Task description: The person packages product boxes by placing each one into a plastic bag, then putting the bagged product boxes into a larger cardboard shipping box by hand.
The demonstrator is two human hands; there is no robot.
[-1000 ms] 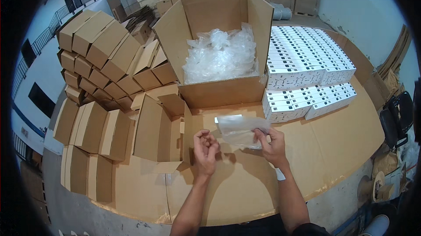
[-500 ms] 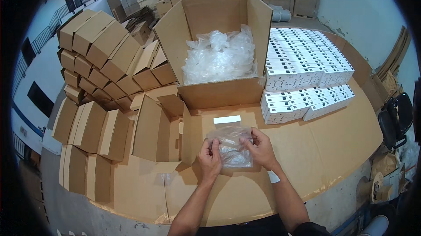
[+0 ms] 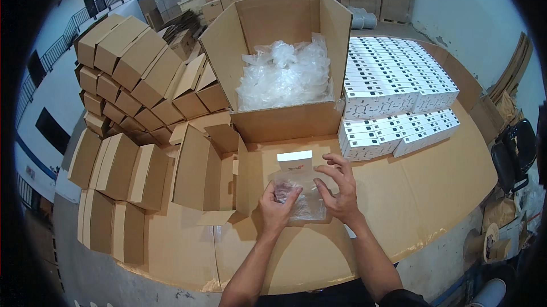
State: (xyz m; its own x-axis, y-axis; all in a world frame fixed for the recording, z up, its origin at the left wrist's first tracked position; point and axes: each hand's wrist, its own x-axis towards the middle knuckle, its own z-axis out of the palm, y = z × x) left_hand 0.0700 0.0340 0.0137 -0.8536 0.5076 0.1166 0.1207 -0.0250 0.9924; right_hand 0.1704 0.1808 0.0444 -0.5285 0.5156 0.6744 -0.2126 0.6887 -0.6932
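Observation:
A clear plastic bag (image 3: 305, 201) is held low over the cardboard-covered table, pinched at its left side by my left hand (image 3: 276, 204). Thumb and fingers of my right hand (image 3: 340, 190) are spread apart beside the bag's right edge; the thumb is close to the plastic, and whether it touches I cannot tell. Just beyond the bag stands a small white box (image 3: 295, 161), its lower part hidden behind the plastic. To the left of my hands an empty brown carton (image 3: 196, 173) lies with its flaps open.
A large open carton (image 3: 285, 124) full of crumpled clear plastic bags (image 3: 285, 73) stands at the back. Stacked white boxes (image 3: 393, 102) fill the far right of the table (image 3: 421, 204). Brown cartons (image 3: 131, 73) are piled on the left. A black chair (image 3: 513, 156) stands beyond the right edge.
My right hand has let go of the bag and its fingers have spread. The bag's top has dropped, so more of the white box shows. My left hand still holds the plastic.

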